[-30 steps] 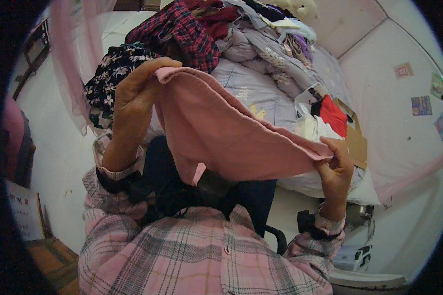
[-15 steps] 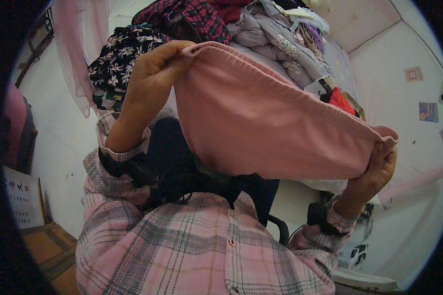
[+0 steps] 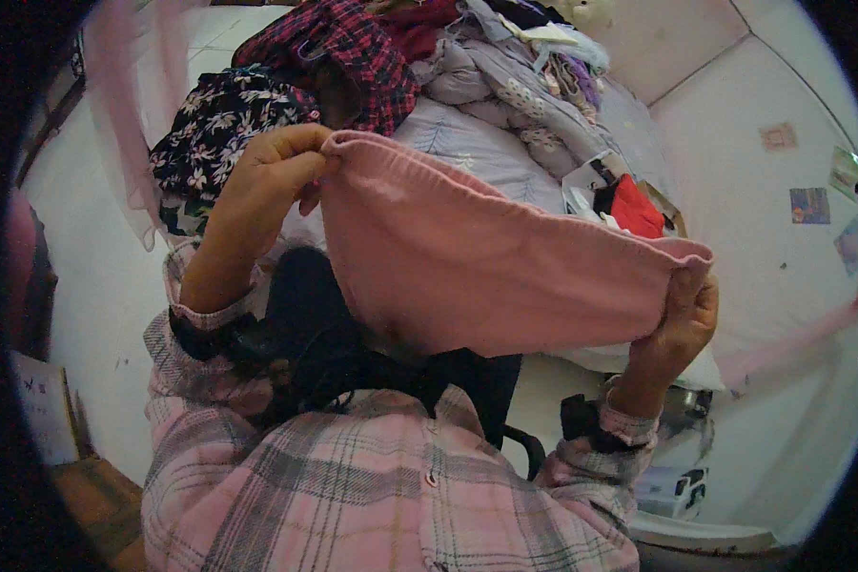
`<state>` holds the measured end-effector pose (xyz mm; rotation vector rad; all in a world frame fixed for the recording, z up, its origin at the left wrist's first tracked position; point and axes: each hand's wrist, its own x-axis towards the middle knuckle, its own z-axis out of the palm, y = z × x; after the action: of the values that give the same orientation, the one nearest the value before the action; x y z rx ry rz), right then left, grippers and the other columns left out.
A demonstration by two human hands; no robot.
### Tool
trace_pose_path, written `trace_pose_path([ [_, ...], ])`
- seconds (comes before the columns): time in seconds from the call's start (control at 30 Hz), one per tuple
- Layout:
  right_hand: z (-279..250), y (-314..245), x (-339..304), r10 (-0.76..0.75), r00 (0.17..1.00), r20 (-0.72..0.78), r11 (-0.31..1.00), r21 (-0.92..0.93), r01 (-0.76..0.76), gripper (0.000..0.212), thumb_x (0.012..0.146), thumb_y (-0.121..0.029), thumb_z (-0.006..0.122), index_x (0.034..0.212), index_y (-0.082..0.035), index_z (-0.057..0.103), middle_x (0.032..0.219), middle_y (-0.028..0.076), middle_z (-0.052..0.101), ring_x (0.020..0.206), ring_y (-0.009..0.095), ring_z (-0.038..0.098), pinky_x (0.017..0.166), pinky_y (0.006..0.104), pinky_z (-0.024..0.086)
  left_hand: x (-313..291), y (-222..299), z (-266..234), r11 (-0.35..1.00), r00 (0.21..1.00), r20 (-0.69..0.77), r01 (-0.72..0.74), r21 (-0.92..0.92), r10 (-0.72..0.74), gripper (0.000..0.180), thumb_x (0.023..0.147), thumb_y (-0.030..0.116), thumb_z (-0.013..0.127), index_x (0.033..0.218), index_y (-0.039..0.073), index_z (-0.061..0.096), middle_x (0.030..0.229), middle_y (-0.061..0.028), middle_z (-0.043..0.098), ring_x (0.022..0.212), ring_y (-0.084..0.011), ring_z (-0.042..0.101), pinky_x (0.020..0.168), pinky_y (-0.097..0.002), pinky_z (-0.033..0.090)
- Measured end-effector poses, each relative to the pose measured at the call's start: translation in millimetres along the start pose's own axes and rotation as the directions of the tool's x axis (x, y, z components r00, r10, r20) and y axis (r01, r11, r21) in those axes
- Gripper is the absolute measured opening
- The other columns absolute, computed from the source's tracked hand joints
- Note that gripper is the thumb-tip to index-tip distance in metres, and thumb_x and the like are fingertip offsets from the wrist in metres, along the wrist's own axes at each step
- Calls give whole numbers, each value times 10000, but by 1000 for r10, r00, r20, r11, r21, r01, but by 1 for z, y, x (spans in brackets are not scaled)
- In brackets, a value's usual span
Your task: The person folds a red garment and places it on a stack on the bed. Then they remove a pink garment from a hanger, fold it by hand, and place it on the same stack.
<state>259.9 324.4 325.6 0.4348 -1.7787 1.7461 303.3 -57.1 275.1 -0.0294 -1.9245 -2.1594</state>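
Pink underpants (image 3: 491, 272) with a gathered elastic waistband hang spread out in front of my chest. My left hand (image 3: 275, 181) pinches one end of the waistband between thumb and fingers. At the other, lower end, my right hand (image 3: 682, 319) has its fingers closed round the waistband corner. Between the two grips the band slopes down to the right and sags a little. The cloth hangs over my dark-clad lap, and its lower edge is partly in shadow.
Beyond the underpants is a bed (image 3: 458, 143) with pale patterned bedding. On it lie a black floral garment (image 3: 224, 129), a red plaid shirt (image 3: 381, 81), a grey padded jacket (image 3: 505, 91) and a red item (image 3: 636, 208). A sheer pink curtain (image 3: 119, 105) hangs at left.
Both hands and the underpants have shifted left in view, and the left hand sits lower. The hands are slightly closer together, so the waistband is slacker. More of the bed shows behind.
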Motion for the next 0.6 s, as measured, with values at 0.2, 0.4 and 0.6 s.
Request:
trace_pose_path([
  [0.2, -5, 10, -4, 4, 1000, -20, 999, 33, -3, 145, 953, -145, 627, 984, -10, 583, 904, 26, 623, 787, 87, 578, 685, 241, 493, 3, -4, 2, 940, 989, 108, 134, -314, -104, 143, 867, 18, 542, 969, 26, 642, 870, -40, 655, 754, -125, 638, 669, -255, 539],
  [0.4, -16, 13, -5, -31, 1000, -1, 999, 25, 31, 191, 942, -162, 639, 1032, -5, 580, 928, 45, 621, 849, 115, 586, 759, 254, 488, 2, -3, 7, 976, 985, 160, -23, -216, 58, 248, 834, 24, 598, 1079, -3, 628, 983, -68, 667, 847, -135, 640, 831, -285, 515],
  [0.6, -26, 26, -15, -84, 995, 48, 996, 29, 82, 275, 918, -234, 677, 1041, -6, 584, 957, 59, 632, 868, 130, 591, 773, 271, 484, -4, -2, 18, 999, 985, 165, -51, -8, 51, 248, 792, 3, 661, 1040, -8, 665, 981, -31, 671, 881, -84, 598, 845, -240, 460],
])
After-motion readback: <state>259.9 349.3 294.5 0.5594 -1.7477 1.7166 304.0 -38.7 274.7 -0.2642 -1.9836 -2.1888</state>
